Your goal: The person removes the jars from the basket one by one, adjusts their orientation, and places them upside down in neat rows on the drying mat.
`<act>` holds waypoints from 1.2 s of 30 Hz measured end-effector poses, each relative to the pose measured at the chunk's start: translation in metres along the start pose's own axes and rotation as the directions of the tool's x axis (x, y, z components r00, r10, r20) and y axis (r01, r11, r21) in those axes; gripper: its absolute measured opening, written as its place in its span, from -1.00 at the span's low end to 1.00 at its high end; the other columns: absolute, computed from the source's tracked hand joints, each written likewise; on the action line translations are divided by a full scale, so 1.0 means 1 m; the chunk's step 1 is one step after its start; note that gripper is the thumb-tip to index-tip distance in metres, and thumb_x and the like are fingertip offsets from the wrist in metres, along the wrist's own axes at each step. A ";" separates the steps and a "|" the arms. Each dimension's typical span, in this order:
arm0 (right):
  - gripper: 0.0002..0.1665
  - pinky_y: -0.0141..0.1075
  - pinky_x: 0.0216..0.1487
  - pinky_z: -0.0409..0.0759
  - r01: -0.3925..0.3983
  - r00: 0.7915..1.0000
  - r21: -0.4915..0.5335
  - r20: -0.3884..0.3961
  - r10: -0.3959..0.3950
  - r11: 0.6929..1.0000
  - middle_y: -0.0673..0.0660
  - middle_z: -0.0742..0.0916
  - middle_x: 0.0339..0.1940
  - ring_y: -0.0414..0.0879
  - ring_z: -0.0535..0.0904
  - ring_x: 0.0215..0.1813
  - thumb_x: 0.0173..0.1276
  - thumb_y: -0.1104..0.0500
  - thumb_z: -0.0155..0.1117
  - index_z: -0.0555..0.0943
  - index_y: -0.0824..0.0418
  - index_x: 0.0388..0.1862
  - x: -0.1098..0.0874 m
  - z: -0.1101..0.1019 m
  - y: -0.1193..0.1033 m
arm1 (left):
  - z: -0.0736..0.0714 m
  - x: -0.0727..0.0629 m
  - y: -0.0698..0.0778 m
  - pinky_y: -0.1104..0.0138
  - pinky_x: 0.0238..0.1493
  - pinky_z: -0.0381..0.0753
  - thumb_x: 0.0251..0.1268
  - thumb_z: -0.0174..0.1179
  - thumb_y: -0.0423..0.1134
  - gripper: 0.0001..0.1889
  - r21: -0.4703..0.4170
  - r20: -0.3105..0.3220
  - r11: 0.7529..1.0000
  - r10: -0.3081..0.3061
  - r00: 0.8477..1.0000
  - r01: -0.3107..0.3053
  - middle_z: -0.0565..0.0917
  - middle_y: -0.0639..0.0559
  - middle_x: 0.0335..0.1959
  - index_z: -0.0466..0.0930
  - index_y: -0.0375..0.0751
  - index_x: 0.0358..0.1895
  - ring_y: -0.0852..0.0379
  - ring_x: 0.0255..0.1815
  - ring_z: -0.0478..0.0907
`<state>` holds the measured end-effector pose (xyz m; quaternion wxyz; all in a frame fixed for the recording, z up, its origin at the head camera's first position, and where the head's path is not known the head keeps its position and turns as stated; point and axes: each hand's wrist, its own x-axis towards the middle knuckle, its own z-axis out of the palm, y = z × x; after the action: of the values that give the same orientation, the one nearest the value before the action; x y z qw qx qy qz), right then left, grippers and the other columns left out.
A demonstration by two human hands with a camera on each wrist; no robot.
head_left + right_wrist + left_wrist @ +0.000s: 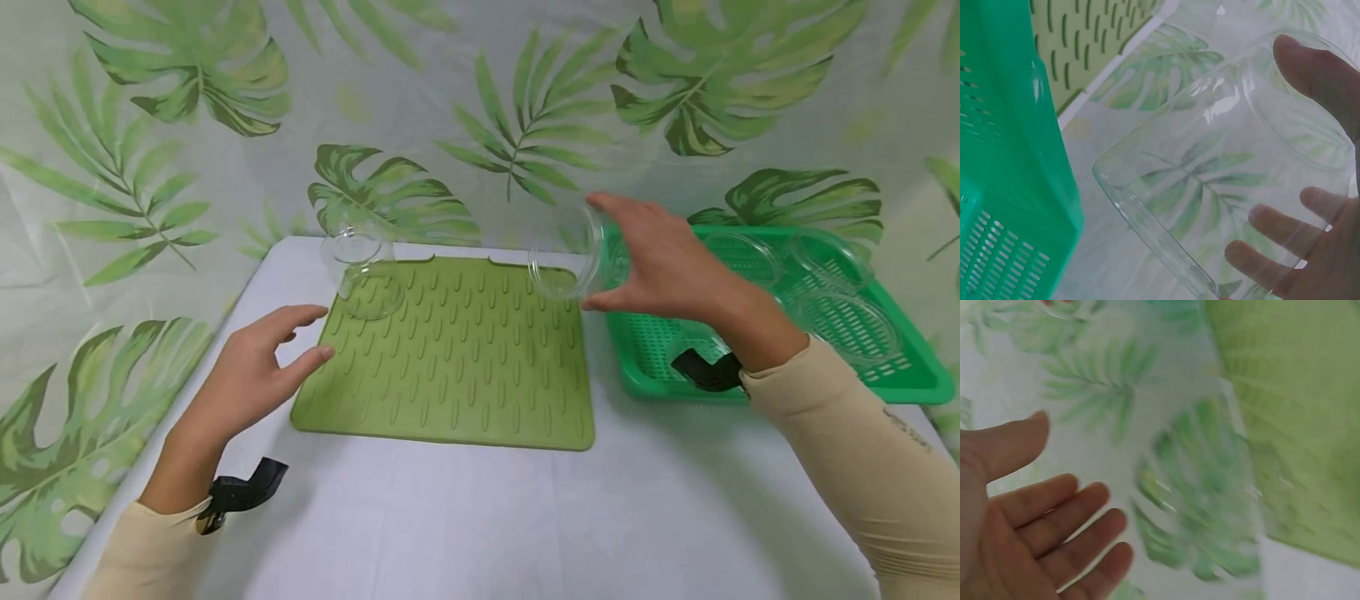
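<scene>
My right hand (pixel 667 262) grips a clear, cylindrical glass jar (pixel 564 260) by one end, thumb on one side and fingers on the other. The jar is tipped on its side above the back right corner of a green drying mat (pixel 457 358). In the right wrist view, the fingers show through its clear wall (pixel 1179 169). A second clear jar (pixel 365 275) stands on the mat's back left corner. Left of the mat is my left hand (pixel 258 367), holding nothing, thumb and fingers apart; its palm and loosely extended fingers show in the left wrist view.
A green perforated plastic basket (pixel 765 393) sits on the right, partly behind my right forearm. Several clear round pieces (pixel 847 325) lie in it. White cloth (pixel 465 517) covers the table, and a leaf-print curtain (pixel 390 100) hangs behind it.
</scene>
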<state>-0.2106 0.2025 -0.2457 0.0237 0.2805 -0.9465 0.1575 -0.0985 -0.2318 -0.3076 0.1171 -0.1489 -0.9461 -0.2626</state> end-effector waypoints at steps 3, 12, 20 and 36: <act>0.36 0.45 0.32 0.16 0.006 1.000 -0.009 -0.008 -0.006 1.000 0.21 0.32 0.56 0.34 0.22 0.50 -0.05 -0.16 0.64 0.04 0.04 0.62 0.001 -0.001 0.000 | 0.001 0.019 0.020 0.20 0.01 0.58 0.25 0.32 -0.37 -0.52 -0.047 -0.137 0.990 0.128 0.982 -0.136 0.65 -0.15 0.18 0.54 -0.21 0.26 -0.11 0.14 0.60; 0.36 0.48 0.32 0.15 0.013 1.000 -0.028 -0.022 -0.014 1.000 0.22 0.30 0.57 0.34 0.18 0.53 -0.05 -0.15 0.65 0.04 -0.01 0.63 0.005 0.000 -0.001 | 0.018 0.083 0.062 0.04 0.40 0.41 0.24 0.34 -0.35 -0.41 -0.160 -0.186 0.908 0.357 0.916 -0.386 0.52 -0.19 0.32 0.43 -0.30 0.35 -0.07 0.41 0.41; 0.35 0.46 0.37 0.11 0.010 1.000 -0.002 -0.015 -0.010 1.000 0.21 0.33 0.56 0.30 0.16 0.55 -0.07 -0.14 0.66 0.08 0.01 0.61 0.004 0.008 0.000 | 0.048 0.110 0.084 0.05 0.53 0.28 0.32 0.31 -0.22 -0.38 -0.160 -0.151 0.901 0.381 0.912 -0.402 0.38 -0.18 0.44 0.36 -0.34 0.39 -0.08 0.51 0.28; 0.32 0.41 0.34 0.18 0.052 0.998 -0.032 -0.016 -0.053 0.998 0.23 0.36 0.53 0.27 0.20 0.53 -0.10 -0.12 0.68 0.15 0.01 0.58 -0.003 0.019 -0.011 | 0.088 0.115 0.108 0.01 0.52 0.28 0.19 0.42 -0.10 -0.22 -0.241 -0.136 0.870 0.408 0.903 -0.430 0.28 -0.17 0.51 0.31 -0.27 0.44 -0.09 0.56 0.21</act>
<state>-0.2016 0.1892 -0.2613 0.0401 0.3035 -0.9410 0.1440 -0.1804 -0.0714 -0.2966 0.1886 -0.3541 -0.8419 -0.3610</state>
